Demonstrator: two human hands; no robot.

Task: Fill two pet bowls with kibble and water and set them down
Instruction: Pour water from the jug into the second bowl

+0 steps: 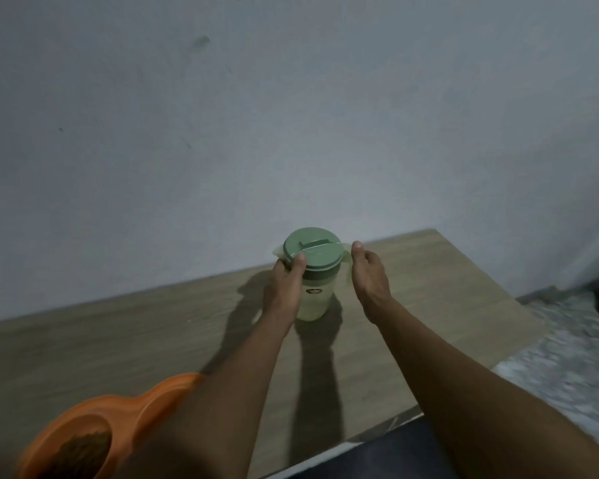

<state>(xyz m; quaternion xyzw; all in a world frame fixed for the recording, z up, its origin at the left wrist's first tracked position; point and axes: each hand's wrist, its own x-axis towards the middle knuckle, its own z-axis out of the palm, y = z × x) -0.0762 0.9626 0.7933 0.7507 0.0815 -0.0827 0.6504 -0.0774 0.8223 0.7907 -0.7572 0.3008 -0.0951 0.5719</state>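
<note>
My left forearm crosses the orange double bowl (118,413), kibble (83,451) in one well. The pitcher (313,271) stands upright near the wall (291,115) on the table (153,340), spout left; my left hand (284,288) grips its lid (311,249), my right hand (369,274) open beside the handle.

We see a jug (311,271) standing upright on the table (412,326), near its far edge, with the wall (291,115) just behind it. A lid (310,249) sits on the jug. Our left hand (284,288) touches the jug's left side; our right hand (369,274) is just beside its right. At the table's near left lies a double bowl (118,416), with kibble (83,451) in its left compartment. The floor (567,357) lies right of the table.
</note>
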